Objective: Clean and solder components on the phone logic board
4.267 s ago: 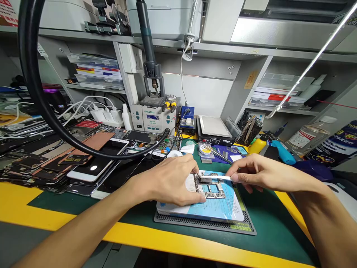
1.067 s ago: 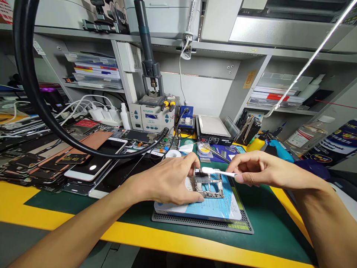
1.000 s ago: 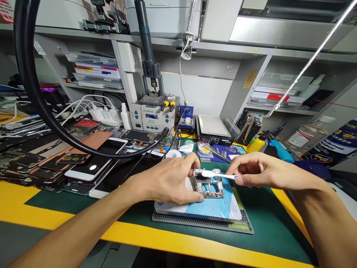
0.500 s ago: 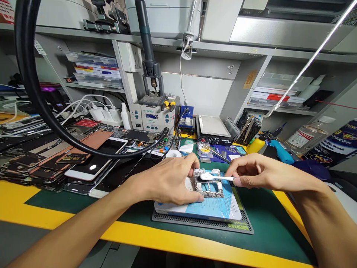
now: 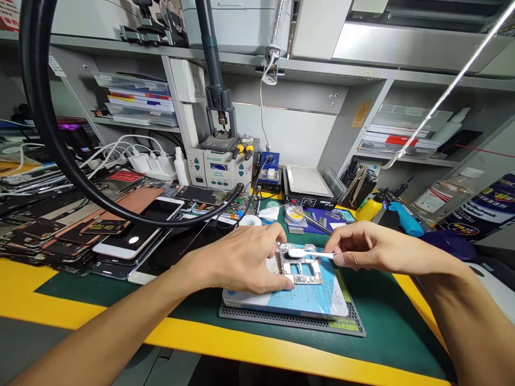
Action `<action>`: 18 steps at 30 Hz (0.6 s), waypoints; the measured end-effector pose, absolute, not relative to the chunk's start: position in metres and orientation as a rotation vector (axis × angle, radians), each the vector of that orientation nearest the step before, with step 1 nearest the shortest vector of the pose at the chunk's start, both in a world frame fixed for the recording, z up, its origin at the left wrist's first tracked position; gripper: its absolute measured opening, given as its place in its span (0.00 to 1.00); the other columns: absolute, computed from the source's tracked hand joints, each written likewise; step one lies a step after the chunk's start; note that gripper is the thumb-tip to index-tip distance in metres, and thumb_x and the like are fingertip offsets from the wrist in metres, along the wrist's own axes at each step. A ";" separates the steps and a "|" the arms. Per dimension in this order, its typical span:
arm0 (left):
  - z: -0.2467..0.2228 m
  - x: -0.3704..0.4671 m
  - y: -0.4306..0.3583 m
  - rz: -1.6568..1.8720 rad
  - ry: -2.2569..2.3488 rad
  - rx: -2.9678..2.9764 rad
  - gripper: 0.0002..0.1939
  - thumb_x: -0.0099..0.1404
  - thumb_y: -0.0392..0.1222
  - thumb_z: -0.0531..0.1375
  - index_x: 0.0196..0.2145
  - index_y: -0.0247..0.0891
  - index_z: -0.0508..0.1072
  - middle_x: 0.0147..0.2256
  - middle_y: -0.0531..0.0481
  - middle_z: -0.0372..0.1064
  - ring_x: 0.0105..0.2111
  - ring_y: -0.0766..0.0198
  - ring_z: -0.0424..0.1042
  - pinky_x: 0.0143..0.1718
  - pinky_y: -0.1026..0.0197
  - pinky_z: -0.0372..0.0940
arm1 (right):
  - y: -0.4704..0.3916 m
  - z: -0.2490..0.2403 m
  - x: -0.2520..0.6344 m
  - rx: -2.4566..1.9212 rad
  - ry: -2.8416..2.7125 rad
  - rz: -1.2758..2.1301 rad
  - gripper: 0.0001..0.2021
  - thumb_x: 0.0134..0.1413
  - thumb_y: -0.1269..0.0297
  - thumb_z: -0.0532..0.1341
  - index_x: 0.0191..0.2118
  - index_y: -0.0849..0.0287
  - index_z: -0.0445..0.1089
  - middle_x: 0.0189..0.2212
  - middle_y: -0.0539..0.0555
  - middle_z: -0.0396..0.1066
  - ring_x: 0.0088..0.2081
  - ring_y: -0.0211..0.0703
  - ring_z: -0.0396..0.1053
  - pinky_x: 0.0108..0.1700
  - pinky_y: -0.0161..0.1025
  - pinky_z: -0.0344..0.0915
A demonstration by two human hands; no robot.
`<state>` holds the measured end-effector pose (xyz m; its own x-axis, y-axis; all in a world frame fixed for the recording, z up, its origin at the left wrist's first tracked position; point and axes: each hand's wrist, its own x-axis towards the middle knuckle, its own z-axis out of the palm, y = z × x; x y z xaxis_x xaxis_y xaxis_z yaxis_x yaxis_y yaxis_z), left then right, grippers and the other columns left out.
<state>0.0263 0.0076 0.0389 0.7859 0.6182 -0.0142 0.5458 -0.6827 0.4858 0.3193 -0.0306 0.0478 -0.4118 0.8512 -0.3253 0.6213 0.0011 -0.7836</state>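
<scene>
A small circuit board [image 5: 308, 279] with square openings lies on a blue and white box [image 5: 325, 300], which rests on a grey perforated mat [image 5: 277, 318]. My left hand [image 5: 241, 260] grips the board's left side, thumb at the lower corner and fingers at the upper one. Between the thumb and fingers of my right hand [image 5: 362, 249] is a white swab [image 5: 300, 253]. Its thick white tip touches the upper part of the board, or hovers just over it; which one cannot be told.
Stacked phone parts [image 5: 52, 230] and a white phone [image 5: 139, 241] lie at the left. A hot-air station [image 5: 219, 167] stands behind, with a black hose [image 5: 76, 179] arching over the left side. Bottles [image 5: 438, 198] stand at the right.
The swab and my right hand have shifted slightly left and up over the board. My left hand stays in nearly the same place on the board.
</scene>
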 end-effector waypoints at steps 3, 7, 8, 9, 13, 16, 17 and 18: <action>0.039 0.026 0.008 0.185 0.894 2.500 0.27 0.58 0.61 0.68 0.47 0.42 0.69 0.36 0.53 0.70 0.37 0.54 0.70 0.35 0.56 0.60 | -0.030 0.046 0.320 -1.541 -2.027 1.382 0.19 0.59 0.45 0.68 0.38 0.59 0.75 0.28 0.49 0.66 0.30 0.40 0.58 0.30 0.38 0.53; 0.040 0.027 0.008 0.174 0.913 2.520 0.28 0.58 0.62 0.67 0.49 0.41 0.72 0.36 0.51 0.71 0.38 0.51 0.72 0.35 0.56 0.61 | -0.030 0.045 0.321 -1.560 -2.029 1.377 0.19 0.60 0.46 0.68 0.38 0.59 0.75 0.28 0.49 0.67 0.29 0.39 0.59 0.30 0.37 0.55; 0.040 0.027 0.008 0.177 0.915 2.526 0.29 0.58 0.63 0.67 0.49 0.41 0.73 0.37 0.50 0.71 0.39 0.50 0.72 0.36 0.56 0.61 | -0.030 0.045 0.321 -1.567 -2.031 1.372 0.18 0.60 0.46 0.68 0.38 0.59 0.75 0.28 0.49 0.67 0.29 0.39 0.59 0.29 0.37 0.55; 0.040 0.028 0.008 0.180 0.917 2.531 0.29 0.58 0.63 0.67 0.49 0.41 0.73 0.37 0.50 0.72 0.39 0.49 0.73 0.36 0.55 0.62 | -0.030 0.045 0.321 -1.575 -2.032 1.368 0.18 0.60 0.46 0.68 0.38 0.59 0.75 0.28 0.49 0.67 0.29 0.39 0.60 0.29 0.37 0.55; 0.040 0.028 0.007 0.187 0.900 2.564 0.28 0.59 0.62 0.67 0.49 0.40 0.75 0.36 0.50 0.73 0.39 0.49 0.75 0.36 0.56 0.63 | -0.031 0.046 0.320 -1.599 -2.033 1.358 0.19 0.60 0.46 0.68 0.39 0.60 0.75 0.28 0.50 0.68 0.29 0.40 0.61 0.28 0.36 0.56; 0.038 0.028 0.007 0.204 0.884 2.593 0.28 0.59 0.61 0.67 0.50 0.39 0.76 0.35 0.50 0.73 0.38 0.50 0.75 0.36 0.57 0.63 | -0.032 0.048 0.318 -1.608 -2.035 1.344 0.19 0.60 0.46 0.68 0.39 0.60 0.75 0.27 0.50 0.68 0.29 0.40 0.62 0.27 0.35 0.56; 0.038 0.028 0.007 0.212 0.880 2.600 0.29 0.59 0.62 0.67 0.50 0.39 0.75 0.35 0.50 0.73 0.38 0.50 0.75 0.36 0.57 0.63 | -0.032 0.049 0.318 -1.606 -2.039 1.340 0.19 0.60 0.47 0.68 0.39 0.60 0.76 0.27 0.50 0.68 0.29 0.40 0.62 0.27 0.35 0.56; 0.037 0.027 0.007 0.220 0.875 2.605 0.30 0.59 0.62 0.68 0.51 0.39 0.75 0.35 0.50 0.73 0.38 0.50 0.75 0.37 0.57 0.63 | -0.032 0.049 0.318 -1.601 -2.042 1.339 0.18 0.60 0.47 0.68 0.39 0.60 0.76 0.28 0.50 0.68 0.29 0.40 0.63 0.28 0.35 0.57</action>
